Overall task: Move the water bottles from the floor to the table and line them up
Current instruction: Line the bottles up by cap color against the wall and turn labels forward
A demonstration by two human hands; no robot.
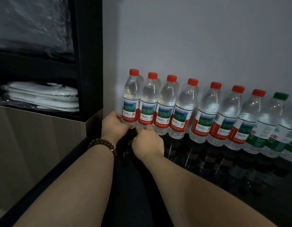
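At the foot of a flat grey wall (191, 38), on a glossy black surface (207, 177): a row of clear plastic water bottles (205, 112), upright, shoulder to shoulder, ribbed and waisted, filled with water; seven with red screw caps and red-and-white labels bearing a green landscape; next on the right, a green-capped bottle (271, 120) with a green-and-white label; beyond it one more, cut off by the frame edge, cap unseen; dim reflections of the row in the surface's sheen. At the row's left end, the leftmost bottle (131, 102), gripped low down by the left hand (113, 123), thumb on the front beneath the label, fingers wrapped behind and hidden. Just beside, the right hand (147, 143) at the foot of the second bottle (148, 105), fingers curled, thumb and forefinger tips at the base; grasping or merely touching, cannot tell, palm side turned away. On the left wrist, a bracelet (102, 144) of round brown wooden beads. Further left, a black shelf unit (89, 63) holding folded white items (43, 95) in clear wrap; above, something dark under crinkled plastic, hard to make out; below, a pale wood-grain panel (35, 136).
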